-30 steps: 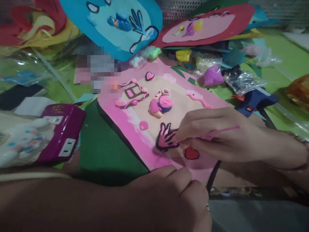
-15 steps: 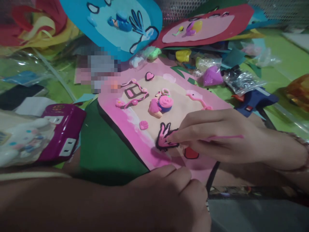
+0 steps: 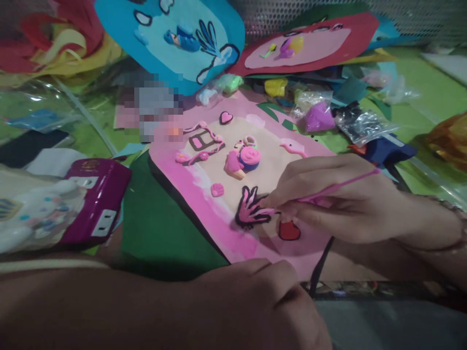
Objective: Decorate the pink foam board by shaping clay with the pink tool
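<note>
My right hand (image 3: 339,199) is closed in a pinch around a thin pink clay modelling tool (image 3: 359,179), whose working end is hidden by the fingers. The fingertips are at a pink leaf-like clay shape (image 3: 251,209) outlined in black, just above a red heart (image 3: 289,230). These sit on a pink sheet (image 3: 219,221) with a beige middle, which bears a pink clay rose (image 3: 250,154), a clay flower (image 3: 217,189) and a pink heart (image 3: 226,117). My left hand (image 3: 270,296) lies curled at the near edge of the sheet, its fingertips hidden underneath.
Left of the sheet are green paper (image 3: 160,218) and a purple case (image 3: 97,201). Behind stand a blue clay picture (image 3: 222,29) and a red one (image 3: 359,46). Bagged purple clay (image 3: 320,116) and a black-and-clear packet (image 3: 361,124) lie at the right.
My right fingers reached down onto the pink leaf shape, then drew back up and right, uncovering more of it. The tool's rear end has tilted upward. My left hand shifted slightly.
</note>
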`<action>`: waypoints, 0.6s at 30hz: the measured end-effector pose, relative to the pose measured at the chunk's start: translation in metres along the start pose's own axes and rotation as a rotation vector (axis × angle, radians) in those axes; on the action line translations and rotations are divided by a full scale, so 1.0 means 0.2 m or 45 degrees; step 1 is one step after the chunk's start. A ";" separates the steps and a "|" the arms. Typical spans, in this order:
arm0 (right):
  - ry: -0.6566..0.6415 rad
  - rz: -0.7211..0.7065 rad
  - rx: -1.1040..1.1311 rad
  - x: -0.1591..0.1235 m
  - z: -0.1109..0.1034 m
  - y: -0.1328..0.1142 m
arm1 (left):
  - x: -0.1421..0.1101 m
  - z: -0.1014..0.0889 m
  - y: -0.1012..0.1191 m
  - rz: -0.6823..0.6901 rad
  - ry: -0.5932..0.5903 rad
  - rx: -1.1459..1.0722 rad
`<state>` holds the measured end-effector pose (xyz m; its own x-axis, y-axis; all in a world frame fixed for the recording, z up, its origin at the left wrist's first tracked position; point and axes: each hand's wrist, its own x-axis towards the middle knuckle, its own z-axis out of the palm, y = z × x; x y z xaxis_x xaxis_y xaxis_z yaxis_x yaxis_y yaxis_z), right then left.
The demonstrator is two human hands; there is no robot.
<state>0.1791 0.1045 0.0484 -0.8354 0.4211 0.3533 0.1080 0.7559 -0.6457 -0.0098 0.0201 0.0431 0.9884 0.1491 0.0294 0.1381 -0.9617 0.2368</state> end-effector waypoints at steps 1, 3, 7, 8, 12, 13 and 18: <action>-0.007 -0.002 0.008 0.00 0.00 0.00 | 0.00 0.01 0.00 -0.014 0.013 -0.004; -0.018 -0.011 0.017 0.00 0.00 0.00 | 0.00 0.02 0.00 -0.040 0.065 -0.033; -0.035 -0.026 0.039 0.00 0.01 0.01 | -0.03 0.03 0.01 -0.138 0.131 -0.075; -0.041 -0.026 0.040 0.00 0.01 0.01 | -0.04 0.03 0.02 -0.166 0.153 -0.068; -0.051 -0.039 0.030 0.00 0.02 0.01 | -0.06 0.02 0.04 -0.277 0.306 0.025; -0.055 -0.038 0.022 0.00 0.02 0.01 | -0.06 0.02 0.04 -0.287 0.302 0.064; -0.097 -0.033 -0.032 0.01 0.01 0.00 | -0.01 0.05 0.04 -0.394 0.173 0.196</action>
<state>0.1764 0.1038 0.0475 -0.8767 0.3623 0.3166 0.0981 0.7788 -0.6196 -0.0093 0.0090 0.0347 0.8823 0.4575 0.1105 0.4472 -0.8881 0.1064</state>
